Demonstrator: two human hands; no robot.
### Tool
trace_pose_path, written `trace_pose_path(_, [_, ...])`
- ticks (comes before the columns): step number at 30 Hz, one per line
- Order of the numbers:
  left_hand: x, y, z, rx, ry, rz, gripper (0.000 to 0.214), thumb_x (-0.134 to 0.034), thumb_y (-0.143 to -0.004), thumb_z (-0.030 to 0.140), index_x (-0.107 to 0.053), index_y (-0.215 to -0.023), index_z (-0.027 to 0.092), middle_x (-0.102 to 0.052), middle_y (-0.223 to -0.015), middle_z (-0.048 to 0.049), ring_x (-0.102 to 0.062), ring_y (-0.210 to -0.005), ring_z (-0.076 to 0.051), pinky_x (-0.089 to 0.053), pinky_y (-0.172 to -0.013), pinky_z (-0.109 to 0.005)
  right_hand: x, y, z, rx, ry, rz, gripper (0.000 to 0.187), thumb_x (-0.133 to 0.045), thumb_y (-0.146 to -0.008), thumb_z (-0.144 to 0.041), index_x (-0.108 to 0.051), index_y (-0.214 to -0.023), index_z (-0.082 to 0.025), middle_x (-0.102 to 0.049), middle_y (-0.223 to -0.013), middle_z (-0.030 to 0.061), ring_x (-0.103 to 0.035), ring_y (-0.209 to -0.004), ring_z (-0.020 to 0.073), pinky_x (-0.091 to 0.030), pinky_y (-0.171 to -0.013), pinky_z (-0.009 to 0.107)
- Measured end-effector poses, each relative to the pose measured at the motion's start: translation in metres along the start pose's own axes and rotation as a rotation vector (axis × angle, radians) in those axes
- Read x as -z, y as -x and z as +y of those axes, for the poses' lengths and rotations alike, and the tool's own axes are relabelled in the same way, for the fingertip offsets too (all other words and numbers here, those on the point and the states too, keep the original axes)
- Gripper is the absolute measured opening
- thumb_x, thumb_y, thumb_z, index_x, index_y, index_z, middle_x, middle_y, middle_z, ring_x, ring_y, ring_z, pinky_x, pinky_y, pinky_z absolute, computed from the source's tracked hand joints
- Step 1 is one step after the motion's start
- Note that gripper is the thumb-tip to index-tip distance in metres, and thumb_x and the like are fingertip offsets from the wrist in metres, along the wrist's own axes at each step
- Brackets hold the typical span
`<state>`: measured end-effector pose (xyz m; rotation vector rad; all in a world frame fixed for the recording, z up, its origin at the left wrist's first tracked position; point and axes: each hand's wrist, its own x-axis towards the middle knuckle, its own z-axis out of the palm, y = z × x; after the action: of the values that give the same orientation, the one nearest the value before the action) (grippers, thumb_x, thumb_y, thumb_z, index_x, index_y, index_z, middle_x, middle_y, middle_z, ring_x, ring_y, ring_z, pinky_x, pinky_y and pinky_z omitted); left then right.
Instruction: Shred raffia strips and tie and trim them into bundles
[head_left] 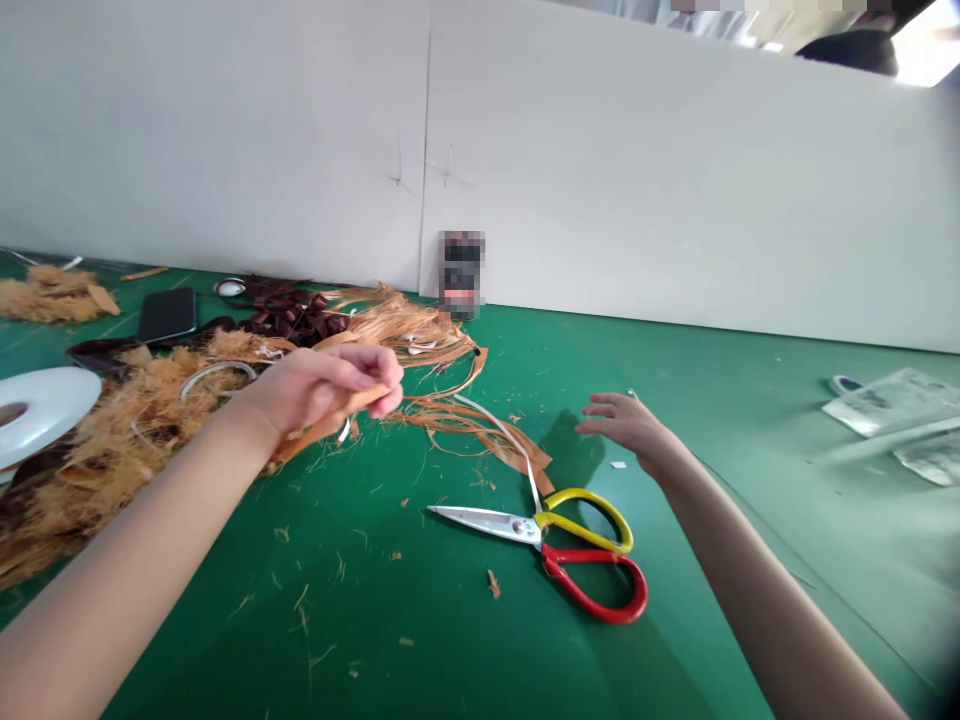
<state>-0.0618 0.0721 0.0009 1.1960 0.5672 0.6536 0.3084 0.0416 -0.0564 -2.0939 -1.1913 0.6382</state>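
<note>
My left hand (349, 380) is closed, pinching a tan fibrous strip (315, 430) that trails down behind the wrist. To the right, my right hand (626, 425) is raised above the table with its fingers apart and nothing in them. Between the hands lies a bundle of cut tan strips (487, 430) with a thin white band (514, 440) across it. Nearer to me, scissors (517, 522) with one yellow and one red handle rest on the table, blades partly closed and pointing left.
Frayed tan fibre (161, 420) is heaped at the left beside a white roll (56, 405). Behind it lie a dark phone (166, 313) and dark brown ribbon (289, 310). A white partition (675, 180) borders the green table (375, 620). Clear plastic packets (892, 400) lie at the right.
</note>
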Motion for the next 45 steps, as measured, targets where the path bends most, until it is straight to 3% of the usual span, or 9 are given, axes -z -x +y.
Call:
trace_pose_path(4, [-0.016,-0.018,-0.005,-0.079,-0.393,0.152,0.011,-0.07,-0.073,0.027,-0.072,-0.082,0.021,-0.067,-0.082,-0.0023,-0.059,-0.075,-0.014,-0.045,-0.068,-0.023,-0.009,0.023,-0.023,0.108,0.156,0.134,0.069,-0.061,-0.058,-0.011,-0.053,-0.127,-0.015,-0.07,-0.104,0.0142,-0.061,-0.097,0.0322,-0.047,-0.081,0.045])
trace_pose_path(8, [-0.029,-0.026,-0.007,-0.08,-0.685,0.19,0.016,-0.068,-0.078,0.036,-0.072,-0.085,0.023,-0.069,-0.08,-0.0035,-0.061,-0.073,-0.016,-0.046,-0.067,-0.026,-0.023,0.04,-0.04,0.383,0.452,0.237,0.059,-0.057,-0.067,-0.013,-0.056,-0.126,-0.011,-0.057,-0.13,0.0215,-0.034,-0.129,0.0459,-0.034,-0.093,0.063])
trace_pose_path(15, [-0.044,-0.018,-0.007,-0.053,-0.962,0.33,0.02,-0.06,-0.082,0.038,-0.072,-0.085,0.022,-0.069,-0.069,-0.0025,-0.059,-0.061,-0.016,-0.039,-0.054,-0.025,-0.057,0.046,-0.041,0.493,0.484,-0.066,0.024,-0.049,-0.085,-0.015,-0.068,-0.099,-0.016,-0.071,-0.099,0.0099,-0.064,-0.088,0.0205,-0.046,-0.08,0.032])
trace_pose_path(20, [-0.052,-0.007,0.003,0.026,-1.129,0.449,0.021,-0.055,-0.083,0.032,-0.072,-0.084,0.02,-0.068,-0.067,-0.0006,-0.052,-0.05,-0.011,-0.036,-0.053,-0.024,-0.069,0.054,-0.032,0.407,0.564,-0.138,0.012,-0.066,-0.078,-0.024,-0.069,-0.083,-0.014,-0.066,-0.085,0.011,-0.062,-0.074,0.0212,-0.042,-0.065,0.029])
trace_pose_path(27, [-0.048,0.001,0.001,0.113,-1.158,0.501,0.023,-0.054,-0.082,0.038,-0.072,-0.085,0.023,-0.068,-0.064,0.0021,-0.051,-0.044,-0.011,-0.035,-0.048,-0.023,-0.07,0.058,-0.026,0.429,0.585,-0.115,0.02,-0.053,-0.083,-0.012,-0.07,-0.073,-0.014,-0.065,-0.084,0.0127,-0.059,-0.078,0.021,-0.042,-0.073,0.03])
trace_pose_path(32, [-0.048,0.003,0.002,-0.045,-1.134,0.7,0.02,-0.057,-0.08,0.034,-0.072,-0.084,0.021,-0.072,-0.072,-0.0012,-0.061,-0.059,-0.015,-0.04,-0.055,-0.025,-0.057,0.081,-0.041,0.506,0.551,-0.02,0.024,-0.051,-0.087,-0.018,-0.073,-0.076,-0.018,-0.065,-0.106,0.0136,-0.057,-0.096,0.0261,-0.045,-0.081,0.036])
trace_pose_path(39, [-0.05,0.003,0.003,-0.348,-0.949,1.006,0.019,-0.06,-0.082,0.033,-0.072,-0.088,0.02,-0.072,-0.077,-0.0011,-0.065,-0.07,-0.016,-0.048,-0.066,-0.026,-0.049,0.106,-0.05,0.769,0.101,-0.91,0.013,-0.068,-0.081,-0.033,-0.074,-0.081,-0.022,-0.072,-0.098,0.0024,-0.067,-0.084,0.0149,-0.052,-0.074,0.026])
trace_pose_path(43, [-0.05,0.003,0.005,-0.331,-0.882,1.02,0.018,-0.062,-0.08,0.03,-0.072,-0.087,0.017,-0.071,-0.076,-0.0019,-0.065,-0.07,-0.016,-0.048,-0.065,-0.025,-0.059,0.083,-0.038,0.645,0.108,-0.443,0.031,-0.048,-0.094,-0.035,-0.072,-0.102,-0.019,-0.07,-0.115,0.0101,-0.064,-0.11,0.0226,-0.051,-0.094,0.039])
trace_pose_path(45, [-0.049,0.002,0.005,-0.315,-0.874,0.999,0.018,-0.062,-0.08,0.03,-0.072,-0.087,0.016,-0.071,-0.077,-0.0025,-0.065,-0.071,-0.015,-0.047,-0.066,-0.025,-0.069,0.069,-0.028,0.663,0.29,-0.284,0.039,-0.047,-0.094,-0.032,-0.063,-0.125,-0.014,-0.053,-0.139,0.0174,-0.046,-0.132,0.0306,-0.038,-0.108,0.051])
